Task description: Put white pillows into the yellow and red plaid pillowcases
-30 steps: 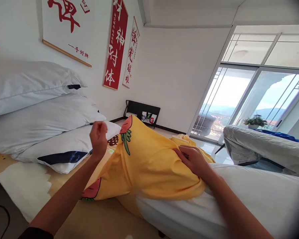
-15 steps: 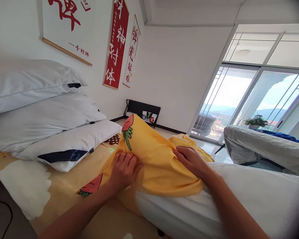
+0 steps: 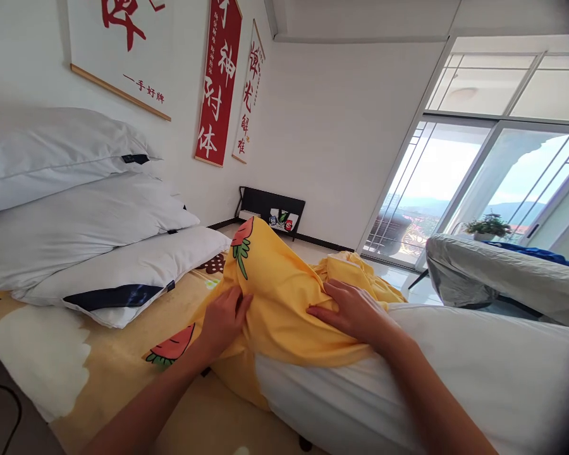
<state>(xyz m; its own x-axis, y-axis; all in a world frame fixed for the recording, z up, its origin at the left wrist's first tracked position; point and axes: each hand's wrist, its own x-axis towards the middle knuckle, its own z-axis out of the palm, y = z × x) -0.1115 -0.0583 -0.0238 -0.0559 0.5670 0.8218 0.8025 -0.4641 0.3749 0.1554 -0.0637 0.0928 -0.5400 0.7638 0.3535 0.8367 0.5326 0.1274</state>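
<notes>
A yellow pillowcase point(image 3: 279, 297) with carrot prints is drawn over one end of a white pillow point(image 3: 332, 398), its edge lying across the pillow's side. My left hand point(image 3: 224, 318) is closed on the left part of the cloth, fingers bent into it. On the right, my right hand point(image 3: 355, 311) pinches a fold of the pillowcase between thumb and fingers. The pillow's covered end is hidden under the yellow fabric, and a far corner of the case points up.
Several white pillows point(image 3: 76, 208) are stacked at left on the tan patterned bedding point(image 3: 123, 360). More yellow cloth point(image 3: 360, 275) lies bunched beyond my right hand. A grey-covered piece of furniture point(image 3: 502, 272) stands at right, near the glass doors. A low black rack point(image 3: 270, 205) is by the wall.
My left hand has shifted slightly up and left on the cloth. My right hand's thumb now shows, spread lower across the fabric. The view has tilted slightly.
</notes>
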